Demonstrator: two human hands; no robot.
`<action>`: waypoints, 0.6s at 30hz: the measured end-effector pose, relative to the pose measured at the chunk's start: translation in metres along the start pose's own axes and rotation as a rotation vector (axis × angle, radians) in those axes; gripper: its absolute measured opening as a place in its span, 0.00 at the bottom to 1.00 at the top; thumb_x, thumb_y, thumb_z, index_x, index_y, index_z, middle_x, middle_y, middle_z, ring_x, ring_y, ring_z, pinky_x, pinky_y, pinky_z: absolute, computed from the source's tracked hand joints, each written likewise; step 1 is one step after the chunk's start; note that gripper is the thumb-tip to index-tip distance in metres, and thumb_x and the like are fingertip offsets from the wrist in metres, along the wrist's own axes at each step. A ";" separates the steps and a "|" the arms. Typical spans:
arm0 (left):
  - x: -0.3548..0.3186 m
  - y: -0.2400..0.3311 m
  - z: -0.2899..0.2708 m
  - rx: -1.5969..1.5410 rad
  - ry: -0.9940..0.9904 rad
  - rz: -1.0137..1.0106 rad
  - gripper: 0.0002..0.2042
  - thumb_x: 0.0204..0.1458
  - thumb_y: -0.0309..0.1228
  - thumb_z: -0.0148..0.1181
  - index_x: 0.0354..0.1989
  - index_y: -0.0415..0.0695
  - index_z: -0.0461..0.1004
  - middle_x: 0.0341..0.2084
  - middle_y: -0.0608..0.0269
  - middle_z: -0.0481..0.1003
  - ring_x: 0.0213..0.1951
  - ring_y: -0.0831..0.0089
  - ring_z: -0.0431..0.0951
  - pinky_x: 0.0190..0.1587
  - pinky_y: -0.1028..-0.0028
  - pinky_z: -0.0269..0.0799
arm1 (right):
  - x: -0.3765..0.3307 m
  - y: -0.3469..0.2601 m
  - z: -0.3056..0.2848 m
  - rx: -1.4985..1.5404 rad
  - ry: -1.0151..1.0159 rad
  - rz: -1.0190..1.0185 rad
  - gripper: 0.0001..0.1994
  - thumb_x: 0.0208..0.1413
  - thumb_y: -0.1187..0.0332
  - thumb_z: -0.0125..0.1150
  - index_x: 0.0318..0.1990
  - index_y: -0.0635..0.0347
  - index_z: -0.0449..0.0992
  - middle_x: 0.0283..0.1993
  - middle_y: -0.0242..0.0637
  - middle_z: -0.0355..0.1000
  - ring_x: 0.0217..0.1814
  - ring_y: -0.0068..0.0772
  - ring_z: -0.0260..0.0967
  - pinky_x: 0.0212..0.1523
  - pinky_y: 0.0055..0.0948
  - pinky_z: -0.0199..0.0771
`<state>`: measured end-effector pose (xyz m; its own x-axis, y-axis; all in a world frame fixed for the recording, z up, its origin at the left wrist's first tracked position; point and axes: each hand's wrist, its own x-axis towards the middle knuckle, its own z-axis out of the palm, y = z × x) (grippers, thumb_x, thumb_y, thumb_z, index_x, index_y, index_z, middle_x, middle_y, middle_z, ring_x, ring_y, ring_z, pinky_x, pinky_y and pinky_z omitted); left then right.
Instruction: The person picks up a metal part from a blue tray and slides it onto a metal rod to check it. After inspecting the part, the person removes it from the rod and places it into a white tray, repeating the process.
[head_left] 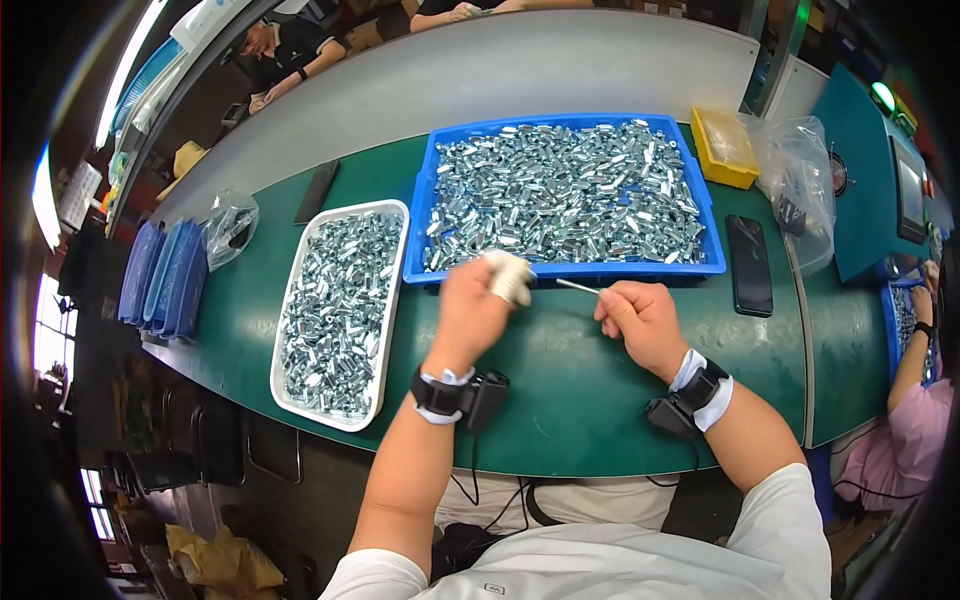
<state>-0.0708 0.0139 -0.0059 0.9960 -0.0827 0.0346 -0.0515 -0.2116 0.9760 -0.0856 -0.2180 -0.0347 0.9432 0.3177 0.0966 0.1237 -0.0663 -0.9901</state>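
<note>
My right hand point(643, 318) pinches a thin metal rod point(578, 286), which points left toward my other hand. White coverings wrap fingertips of my left hand point(482, 300). Its fingers are curled together at the near edge of a blue tray point(560, 268), slightly blurred, and whatever they hold is hidden. Many small shiny metal pieces point(570, 190), elongated and silvery, fill that tray. To the left stands a white tray point(284, 400) heaped with similar metal pieces point(340, 310).
A yellow bin point(725, 148), a clear plastic bag point(803, 180) and a black phone point(750, 265) are at the right. Blue bins point(165, 280) stand at the table's left edge. A dark flat object point(317, 192) lies behind the white tray. Other people work beyond the partition point(590, 65) and at right.
</note>
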 end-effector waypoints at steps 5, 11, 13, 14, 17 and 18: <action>0.022 -0.014 -0.047 -0.233 0.733 0.203 0.06 0.57 0.26 0.56 0.40 0.38 0.75 0.29 0.68 0.75 0.27 0.82 0.71 0.29 0.81 0.67 | 0.002 0.005 -0.003 0.069 0.027 0.022 0.17 0.65 0.65 0.49 0.25 0.63 0.74 0.17 0.27 0.66 0.21 0.15 0.61 0.24 0.18 0.61; 0.021 -0.007 -0.017 0.202 0.647 0.327 0.09 0.54 0.23 0.57 0.43 0.39 0.75 0.33 0.61 0.76 0.32 0.71 0.73 0.35 0.74 0.70 | 0.003 0.007 -0.006 0.072 0.042 0.037 0.17 0.65 0.64 0.49 0.25 0.63 0.74 0.17 0.27 0.66 0.21 0.15 0.61 0.24 0.18 0.61; 0.024 -0.004 -0.008 0.370 0.492 0.346 0.10 0.53 0.22 0.58 0.44 0.40 0.76 0.34 0.59 0.76 0.33 0.67 0.74 0.37 0.72 0.71 | 0.002 0.009 -0.006 0.088 0.033 0.028 0.17 0.65 0.63 0.49 0.25 0.63 0.74 0.17 0.27 0.66 0.21 0.15 0.61 0.24 0.18 0.60; 0.029 -0.004 -0.007 0.557 0.396 0.418 0.11 0.51 0.22 0.59 0.44 0.40 0.76 0.34 0.57 0.76 0.34 0.64 0.74 0.39 0.69 0.70 | 0.003 0.009 -0.005 0.087 0.037 0.027 0.17 0.65 0.63 0.49 0.25 0.63 0.74 0.17 0.27 0.66 0.21 0.15 0.61 0.24 0.18 0.60; 0.042 -0.003 -0.008 0.926 0.190 0.560 0.12 0.48 0.21 0.60 0.43 0.40 0.76 0.35 0.54 0.76 0.37 0.56 0.73 0.43 0.64 0.70 | 0.002 0.007 -0.003 0.087 0.019 0.032 0.17 0.65 0.63 0.48 0.26 0.63 0.74 0.18 0.27 0.66 0.21 0.15 0.61 0.24 0.18 0.60; 0.044 -0.002 -0.010 0.963 0.136 0.515 0.13 0.47 0.20 0.60 0.42 0.40 0.76 0.35 0.53 0.76 0.38 0.53 0.73 0.44 0.62 0.69 | 0.001 0.007 -0.002 0.087 0.022 0.030 0.17 0.65 0.63 0.48 0.26 0.63 0.74 0.18 0.27 0.66 0.21 0.15 0.61 0.24 0.18 0.60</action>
<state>-0.0261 0.0200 -0.0044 0.8358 -0.2834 0.4703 -0.4394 -0.8588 0.2633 -0.0834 -0.2197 -0.0414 0.9528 0.2958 0.0684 0.0693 0.0073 -0.9976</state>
